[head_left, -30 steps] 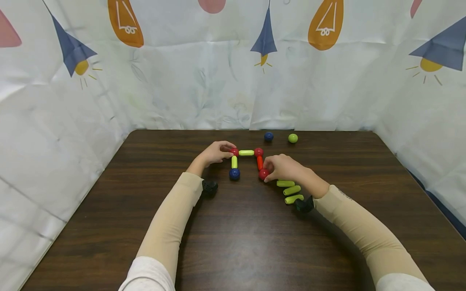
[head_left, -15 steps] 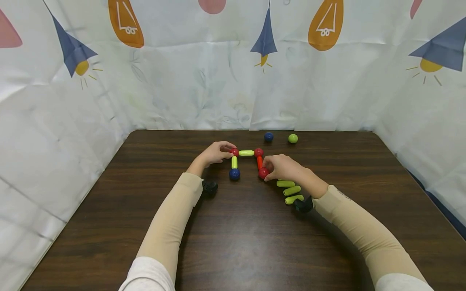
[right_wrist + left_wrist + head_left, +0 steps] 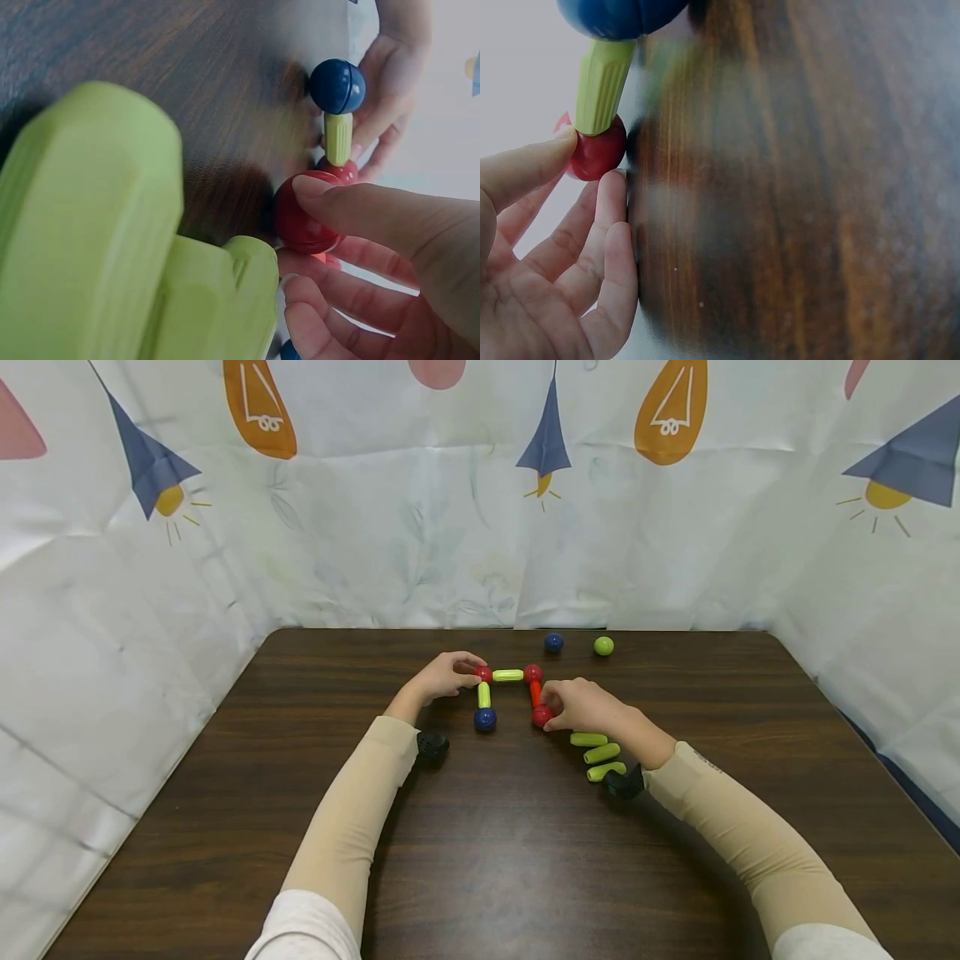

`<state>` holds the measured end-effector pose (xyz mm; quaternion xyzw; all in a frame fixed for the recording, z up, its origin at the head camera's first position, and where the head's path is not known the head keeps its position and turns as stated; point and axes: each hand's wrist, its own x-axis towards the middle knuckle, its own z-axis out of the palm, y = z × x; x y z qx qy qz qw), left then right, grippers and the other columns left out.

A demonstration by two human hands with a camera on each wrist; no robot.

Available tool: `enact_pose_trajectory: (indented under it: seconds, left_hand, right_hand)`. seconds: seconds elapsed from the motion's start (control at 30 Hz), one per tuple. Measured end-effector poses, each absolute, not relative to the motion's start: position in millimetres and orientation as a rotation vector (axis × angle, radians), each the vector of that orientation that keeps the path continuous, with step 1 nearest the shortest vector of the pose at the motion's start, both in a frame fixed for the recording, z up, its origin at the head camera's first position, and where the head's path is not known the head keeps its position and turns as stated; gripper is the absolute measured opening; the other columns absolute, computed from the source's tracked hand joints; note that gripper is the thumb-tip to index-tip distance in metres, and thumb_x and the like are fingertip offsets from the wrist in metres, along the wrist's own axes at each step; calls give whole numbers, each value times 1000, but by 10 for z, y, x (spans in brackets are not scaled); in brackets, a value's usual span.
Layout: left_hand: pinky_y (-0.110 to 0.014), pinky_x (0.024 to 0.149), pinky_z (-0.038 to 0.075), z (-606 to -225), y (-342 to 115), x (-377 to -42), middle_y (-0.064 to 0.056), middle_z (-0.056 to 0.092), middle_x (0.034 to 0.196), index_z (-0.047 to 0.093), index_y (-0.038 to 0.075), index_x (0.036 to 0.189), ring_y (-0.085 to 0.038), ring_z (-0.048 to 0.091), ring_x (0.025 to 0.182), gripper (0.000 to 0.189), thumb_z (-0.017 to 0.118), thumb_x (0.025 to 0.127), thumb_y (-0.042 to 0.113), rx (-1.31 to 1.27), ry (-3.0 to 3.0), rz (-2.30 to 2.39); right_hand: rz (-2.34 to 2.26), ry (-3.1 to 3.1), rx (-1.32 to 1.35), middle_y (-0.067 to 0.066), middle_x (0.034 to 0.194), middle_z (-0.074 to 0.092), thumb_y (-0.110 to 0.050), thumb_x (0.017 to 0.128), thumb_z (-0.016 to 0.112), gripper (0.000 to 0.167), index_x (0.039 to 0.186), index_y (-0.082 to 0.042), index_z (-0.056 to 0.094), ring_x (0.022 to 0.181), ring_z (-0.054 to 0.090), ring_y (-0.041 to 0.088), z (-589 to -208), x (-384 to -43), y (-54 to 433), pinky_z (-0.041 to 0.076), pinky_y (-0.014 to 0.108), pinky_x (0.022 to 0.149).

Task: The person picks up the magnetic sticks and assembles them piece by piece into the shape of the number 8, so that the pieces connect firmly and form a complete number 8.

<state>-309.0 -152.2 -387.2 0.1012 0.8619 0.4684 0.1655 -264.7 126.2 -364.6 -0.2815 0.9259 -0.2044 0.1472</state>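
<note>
A three-sided frame of balls and rods lies on the table, its gap toward the person. My left hand pinches the red ball at its far left corner. From there a yellow-green rod runs to a blue ball, and another yellow-green rod reaches the far right red ball. A red rod joins that corner to the near red ball. Thumb and fingers of my right hand hold this near ball.
Several loose yellow-green rods lie beside and below the right hand, close to its wrist camera. A loose blue ball and a green ball sit near the table's far edge, before the hanging cloth.
The near red ball under the right hand has shifted very slightly left, and the left blue ball very slightly right. Both hands keep their grips.
</note>
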Motion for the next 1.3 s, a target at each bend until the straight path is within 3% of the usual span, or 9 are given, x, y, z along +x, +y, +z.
enact_pose_trajectory:
  seconds: [0.47,0.73,1.0,1.3]
  left_hand:
    - [-41,89,51,-3890,-1527,-3105,-21,60,137,59,4,140,-30,64,116,35,61,105,12,295,2482,1298]
    - [-46,93,51,-3888,-1529,-3106,-21,60,136,58,4,140,-32,64,117,35,59,105,12,283,2479,1301]
    - [-45,93,51,-3883,-1527,-3108,-21,60,137,58,5,141,-32,64,118,36,60,105,12,280,2470,1307]
    - [-44,92,51,-3897,-1536,-3117,-21,59,138,58,5,141,-32,63,118,36,60,105,11,284,2461,1323]
  right_hand:
    - [-570,2677,-788,7,99,71,-13,88,83,33,114,-3,66,89,67,23,-3628,-2635,1256,54,38,78]
    - [-605,2691,-790,9,101,72,-13,89,82,28,110,-4,65,93,68,25,-3620,-2651,1264,56,40,81]
    - [-605,2688,-781,8,98,70,-13,89,82,29,110,-4,65,89,66,24,-3617,-2651,1284,55,40,79]
    - [-633,2671,-803,9,101,72,-14,91,80,31,116,-3,66,91,68,25,-3607,-2680,1379,55,42,83]
